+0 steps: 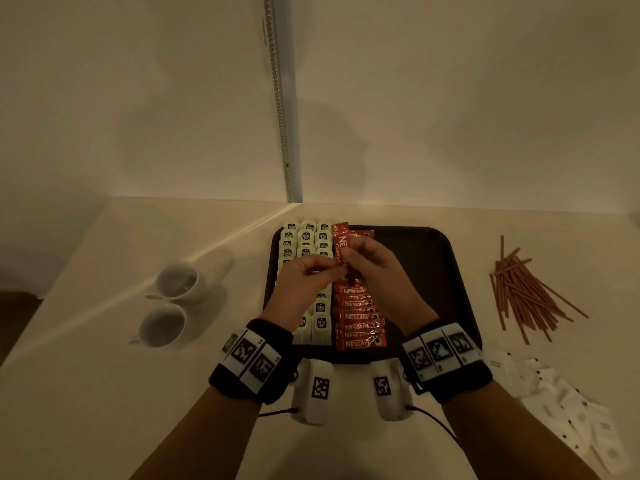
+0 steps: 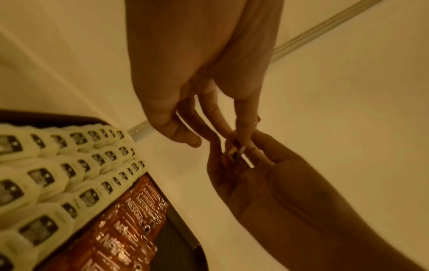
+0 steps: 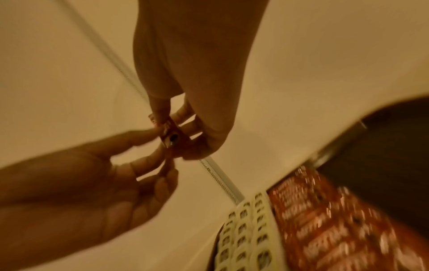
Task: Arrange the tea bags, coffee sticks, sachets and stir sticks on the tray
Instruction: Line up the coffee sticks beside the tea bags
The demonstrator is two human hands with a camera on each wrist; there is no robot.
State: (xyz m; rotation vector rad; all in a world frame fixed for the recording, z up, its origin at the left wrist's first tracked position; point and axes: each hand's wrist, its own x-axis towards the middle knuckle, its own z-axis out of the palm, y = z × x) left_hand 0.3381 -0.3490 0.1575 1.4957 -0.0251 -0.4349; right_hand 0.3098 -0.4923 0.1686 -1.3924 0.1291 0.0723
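Above the black tray (image 1: 433, 271), both hands hold one red coffee stick (image 1: 341, 244) upright. My left hand (image 1: 322, 270) pinches its lower end, and my right hand (image 1: 360, 252) pinches it a little higher. The wrist views show the stick (image 2: 236, 154) (image 3: 170, 135) caught between the fingertips of the left hand (image 2: 223, 135) and the right hand (image 3: 183, 128). Cream tea bags (image 1: 304, 237) fill three columns on the tray's left side. A column of red coffee sticks (image 1: 356, 317) lies beside them. The tray's right half is bare.
Brown stir sticks (image 1: 526, 292) lie in a loose pile on the table right of the tray. White sachets (image 1: 568, 403) are scattered at the near right. Two white cups (image 1: 178, 284) (image 1: 162, 325) stand left of the tray. The wall runs just behind the tray.
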